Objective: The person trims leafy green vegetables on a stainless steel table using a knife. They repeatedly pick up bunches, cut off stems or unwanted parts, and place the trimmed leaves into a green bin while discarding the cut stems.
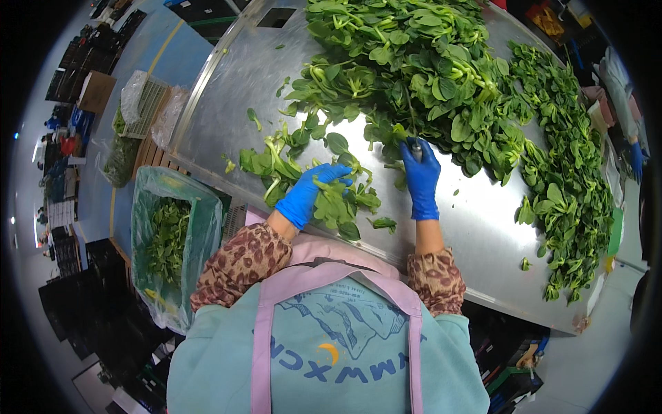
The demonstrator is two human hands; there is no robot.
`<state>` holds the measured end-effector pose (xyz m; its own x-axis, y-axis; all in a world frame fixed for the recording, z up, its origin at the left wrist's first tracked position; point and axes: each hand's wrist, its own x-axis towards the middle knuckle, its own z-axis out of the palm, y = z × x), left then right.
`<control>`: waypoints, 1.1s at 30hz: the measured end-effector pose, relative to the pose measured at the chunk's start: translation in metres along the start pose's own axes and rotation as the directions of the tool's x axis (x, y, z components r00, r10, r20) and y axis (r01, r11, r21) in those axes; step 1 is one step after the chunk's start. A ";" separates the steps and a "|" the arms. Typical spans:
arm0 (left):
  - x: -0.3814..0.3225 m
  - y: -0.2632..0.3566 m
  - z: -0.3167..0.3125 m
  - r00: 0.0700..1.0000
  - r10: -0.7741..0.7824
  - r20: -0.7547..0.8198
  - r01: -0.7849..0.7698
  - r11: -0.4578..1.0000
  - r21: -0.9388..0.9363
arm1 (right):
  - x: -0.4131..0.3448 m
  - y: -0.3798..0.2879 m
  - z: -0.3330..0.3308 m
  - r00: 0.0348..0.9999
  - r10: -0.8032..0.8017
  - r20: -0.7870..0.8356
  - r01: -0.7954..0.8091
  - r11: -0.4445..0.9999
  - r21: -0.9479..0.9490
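My left hand (316,191), in a blue glove, holds a small leafy green plant (331,204) over the near edge of a stainless steel table (465,207). Loose trimmed greens (276,160) lie just beyond and to the left of it. My right hand (421,168), gloved in blue too, is closed around the grey handle of a tool (417,150); a thin blade seems to reach from it into the leaves. A large heap of leafy greens (403,62) covers the far part of the table. A long row of smaller green heads (563,196) runs down the right side.
At the left, a green crate (139,227) lined with clear plastic holds greens. Farther left are a pale plastic basket (147,108) and a cardboard box (96,91). A cutout (276,18) pierces the table's far left corner. At the far right shows a co-worker's blue-gloved hand (636,160).
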<state>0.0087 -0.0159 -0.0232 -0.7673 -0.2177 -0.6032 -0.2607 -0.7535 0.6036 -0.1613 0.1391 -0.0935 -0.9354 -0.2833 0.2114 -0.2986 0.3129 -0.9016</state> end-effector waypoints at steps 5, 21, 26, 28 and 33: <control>-0.010 0.001 0.035 0.988 0.121 0.098 -0.147 0.926 0.347 | -0.038 -0.044 -0.022 0.955 -0.293 0.041 0.293 0.956 -0.003; 0.001 0.008 0.021 0.928 0.367 0.063 -0.319 0.695 0.645 | -0.053 -0.065 -0.029 0.910 -0.163 0.383 0.196 0.979 -0.050; 0.006 0.007 0.006 0.895 0.429 0.118 -0.383 0.606 0.697 | -0.057 -0.065 -0.015 0.909 -0.185 0.373 0.214 0.976 -0.039; 0.007 0.011 0.002 0.897 0.430 0.104 -0.370 0.600 0.709 | -0.058 -0.062 -0.011 0.912 -0.137 0.387 0.167 0.985 -0.047; -0.008 0.033 -0.010 0.958 0.282 0.050 -0.278 0.873 0.400 | -0.080 -0.027 0.000 0.910 0.166 0.380 -0.110 0.980 -0.166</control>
<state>0.0117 -0.0455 -0.0037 -0.8380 -0.3896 -0.3820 -0.2492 -0.3495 0.9032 -0.0784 0.1539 -0.0862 -0.8289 -0.5503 -0.1006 -0.2216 0.4881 -0.8442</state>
